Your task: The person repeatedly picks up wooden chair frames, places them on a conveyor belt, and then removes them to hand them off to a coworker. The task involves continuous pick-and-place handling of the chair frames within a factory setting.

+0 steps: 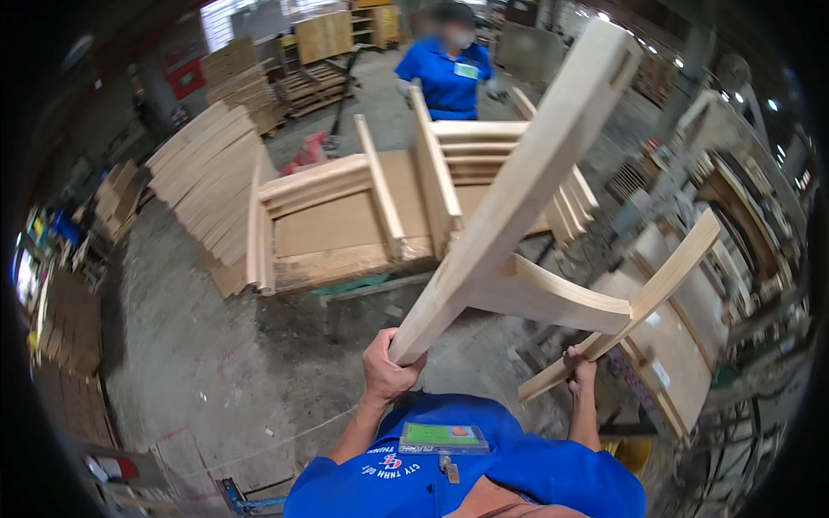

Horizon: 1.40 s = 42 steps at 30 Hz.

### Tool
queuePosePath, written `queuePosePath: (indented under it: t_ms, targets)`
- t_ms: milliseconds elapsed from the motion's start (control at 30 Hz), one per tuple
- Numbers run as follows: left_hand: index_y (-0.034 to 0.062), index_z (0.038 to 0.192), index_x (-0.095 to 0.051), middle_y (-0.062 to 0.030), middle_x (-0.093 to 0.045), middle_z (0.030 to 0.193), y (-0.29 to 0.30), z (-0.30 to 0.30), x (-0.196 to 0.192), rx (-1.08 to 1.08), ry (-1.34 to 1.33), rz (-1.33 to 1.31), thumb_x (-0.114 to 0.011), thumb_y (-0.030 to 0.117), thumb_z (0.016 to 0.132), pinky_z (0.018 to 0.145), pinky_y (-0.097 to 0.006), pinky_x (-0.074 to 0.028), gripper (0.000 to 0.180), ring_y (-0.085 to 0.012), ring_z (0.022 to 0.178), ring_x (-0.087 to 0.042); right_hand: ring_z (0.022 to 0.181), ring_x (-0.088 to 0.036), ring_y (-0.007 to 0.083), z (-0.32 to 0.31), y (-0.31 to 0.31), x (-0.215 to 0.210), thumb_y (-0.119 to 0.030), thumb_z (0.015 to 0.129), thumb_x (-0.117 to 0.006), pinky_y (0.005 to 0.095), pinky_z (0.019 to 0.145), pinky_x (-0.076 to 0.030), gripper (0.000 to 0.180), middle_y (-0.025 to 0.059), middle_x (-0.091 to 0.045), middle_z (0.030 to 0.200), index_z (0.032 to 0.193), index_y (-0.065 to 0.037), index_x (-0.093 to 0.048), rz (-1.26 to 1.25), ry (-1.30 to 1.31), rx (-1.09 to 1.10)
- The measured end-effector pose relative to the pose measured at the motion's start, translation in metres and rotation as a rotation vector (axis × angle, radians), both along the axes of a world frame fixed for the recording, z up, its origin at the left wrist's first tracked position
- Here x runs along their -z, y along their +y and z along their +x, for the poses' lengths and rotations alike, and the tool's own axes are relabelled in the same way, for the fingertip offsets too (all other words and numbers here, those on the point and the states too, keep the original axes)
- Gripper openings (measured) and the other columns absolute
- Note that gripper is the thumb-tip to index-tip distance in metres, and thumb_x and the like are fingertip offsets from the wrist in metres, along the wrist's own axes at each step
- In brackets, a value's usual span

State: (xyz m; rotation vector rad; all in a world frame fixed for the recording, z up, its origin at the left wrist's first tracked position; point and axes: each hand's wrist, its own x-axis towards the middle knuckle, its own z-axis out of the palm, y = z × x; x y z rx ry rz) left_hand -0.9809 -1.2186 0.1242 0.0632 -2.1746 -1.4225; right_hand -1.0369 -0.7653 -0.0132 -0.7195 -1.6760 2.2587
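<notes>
Both hands grip a pale wooden frame held up near the person: the left hand is closed round its thick leg's end, the right hand round the thinner leg. Far off, a worker stands behind stacked frames.

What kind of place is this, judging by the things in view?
Probably a furniture workshop or factory: the hands hold an unfinished wooden chair frame, more frames stand on a pallet, and cut boards are stacked on the concrete floor.

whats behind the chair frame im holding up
Behind the chair frame more wooden frames stand on a pallet, and a person in blue beyond. It covers part of those frames.
</notes>
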Motion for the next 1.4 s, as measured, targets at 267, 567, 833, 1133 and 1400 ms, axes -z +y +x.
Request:
queuePosePath:
  t_ms: [267, 567, 833, 1133, 1400]
  targets:
    - [0.0031, 0.104, -0.066, -0.0137, -0.075, 0.091, 0.133, 0.017, 0.012, 0.380, -0.034, -0.128, -0.088, 0.015, 0.071, 0.075, -0.034, -0.057, 0.041, -0.0209, 0.082, -0.074, 0.087, -0.067, 0.0230, 0.199, 0.103, 0.046, -0.004, 0.077, -0.085, 0.0383, 0.084, -0.058, 0.042, 0.0059, -0.064, 0.097, 0.112, -0.003, -0.062, -0.117, 0.008, 0.393]
    - [0.0024, 0.104, -0.068, -0.0163, -0.074, 0.092, 0.246, 0.015, 0.018, 0.749, -0.162, -0.200, -0.086, 0.021, 0.071, 0.078, -0.037, -0.057, 0.042, -0.0278, 0.084, -0.074, 0.092, -0.068, 0.0237, 0.355, 0.109, 0.050, 0.000, 0.083, -0.078, 0.0395, 0.084, -0.055, 0.037, 0.0111, -0.069, 0.104, 0.118, 0.002, -0.064, -0.181, -0.270, 0.833]
    - [-0.0001, 0.098, -0.070, -0.0146, -0.075, 0.085, 0.330, -0.015, 0.072, 0.814, -0.504, -0.339, -0.081, 0.034, 0.079, 0.072, -0.039, -0.056, 0.041, -0.0267, 0.076, -0.073, 0.084, -0.069, 0.0233, 0.421, 0.128, 0.043, -0.012, 0.084, -0.083, 0.0387, 0.077, -0.054, 0.035, 0.0096, -0.072, 0.097, 0.112, 0.005, -0.069, 0.184, -0.520, 1.005]
    - [-0.0013, 0.092, -0.065, -0.0066, -0.065, 0.066, 0.482, -0.084, 0.119, 0.814, -0.825, -0.062, -0.076, 0.025, 0.084, 0.053, -0.032, -0.050, 0.030, -0.0150, 0.055, -0.062, 0.080, -0.069, 0.0193, 0.331, 0.333, -0.014, -0.017, 0.082, -0.082, 0.0381, 0.073, -0.054, 0.031, 0.0102, -0.074, 0.089, 0.105, 0.002, -0.074, 0.535, -0.753, 0.865]
    - [-0.0018, 0.091, -0.061, -0.0063, -0.062, 0.066, 0.567, -0.095, 0.127, 0.799, -0.891, 0.039, -0.072, 0.021, 0.085, 0.051, -0.032, -0.049, 0.026, -0.0145, 0.055, -0.061, 0.096, -0.074, 0.0338, 0.283, 0.443, -0.013, -0.025, 0.082, -0.081, 0.0421, 0.087, -0.055, 0.039, 0.0202, -0.076, 0.102, 0.112, -0.001, -0.074, 0.634, -0.880, 0.648]
